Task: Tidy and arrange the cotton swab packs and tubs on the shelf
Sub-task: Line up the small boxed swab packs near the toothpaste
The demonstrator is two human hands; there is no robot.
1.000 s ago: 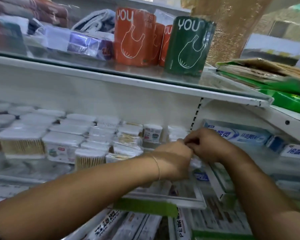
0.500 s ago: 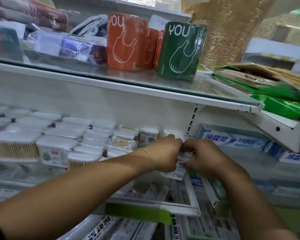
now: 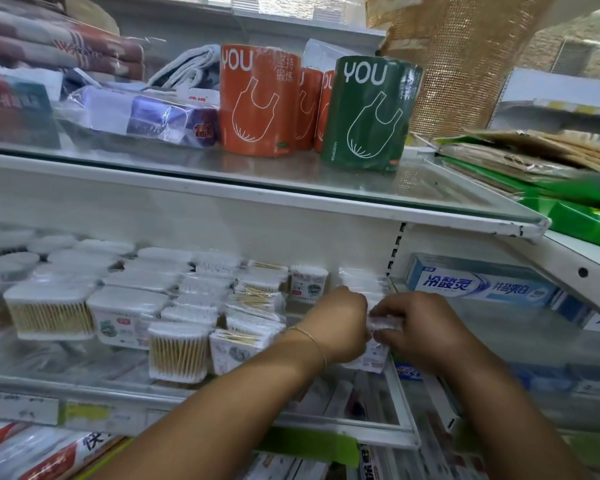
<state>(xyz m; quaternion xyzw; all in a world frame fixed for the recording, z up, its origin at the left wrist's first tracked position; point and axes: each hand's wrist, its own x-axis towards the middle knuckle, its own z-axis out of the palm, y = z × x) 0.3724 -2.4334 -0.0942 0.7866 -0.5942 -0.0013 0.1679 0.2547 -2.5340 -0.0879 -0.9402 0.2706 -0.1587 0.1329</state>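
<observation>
Both my hands meet at the right end of the glass shelf [image 3: 400, 400]. My left hand [image 3: 336, 323] and my right hand [image 3: 416, 323] together pinch a small clear cotton swab pack [image 3: 378, 344], held upright just above the shelf. Behind it more clear packs [image 3: 361, 280] are stacked against the back wall, beside a small printed tub [image 3: 308, 283]. To the left stand rows of swab tubs and packs, among them a round tub with wooden sticks [image 3: 177, 351] and a square tub [image 3: 49, 311].
Toothpaste boxes [image 3: 478, 284] lie on the neighbouring shelf to the right. Above, a glass shelf [image 3: 430, 194] holds orange rolls [image 3: 257, 98] and a green roll [image 3: 368, 112] of bags. More packaged goods fill the shelf below.
My hands have dropped from in front of the stacked packs towards the shelf's right front, now holding a small clear pack between them.
</observation>
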